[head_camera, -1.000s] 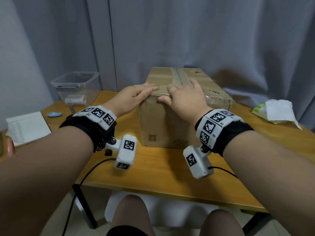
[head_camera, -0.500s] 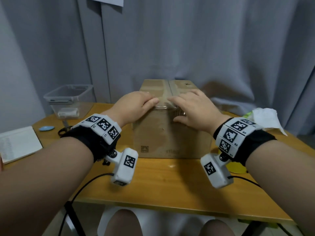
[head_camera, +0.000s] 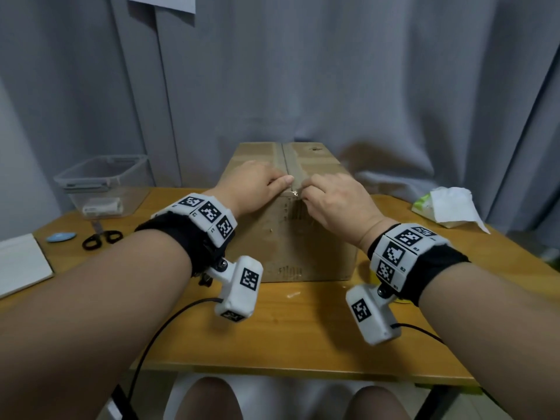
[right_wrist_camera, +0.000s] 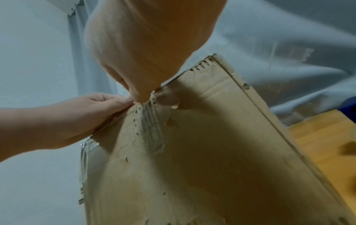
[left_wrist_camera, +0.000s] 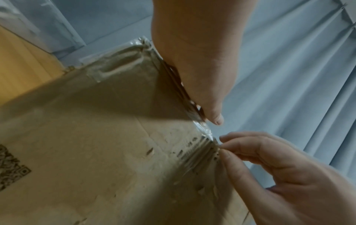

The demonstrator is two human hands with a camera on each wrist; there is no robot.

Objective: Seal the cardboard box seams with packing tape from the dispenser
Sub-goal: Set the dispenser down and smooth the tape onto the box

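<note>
Sitting on wooden table (head_camera: 303, 334): cardboard box (head_camera: 281, 244), centre, near the curtain. Resting on its near top edge: left hand (head_camera: 248, 189), fingers straight, pressing flat. Pinching clear tape (left_wrist_camera: 207, 134) at the seam end: right hand (head_camera: 336, 201), thumb and forefinger curled. Lying far left: scissors (head_camera: 101, 239), plastic bin (head_camera: 100, 174).

The hands (head_camera: 298, 192) hide the cardboard box's (head_camera: 291, 237) near top edge; the notebook (head_camera: 21, 265) is cropped.

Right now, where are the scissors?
In the head view, the scissors lie on the table's left side, between the blue oval object and the cardboard box.
</note>
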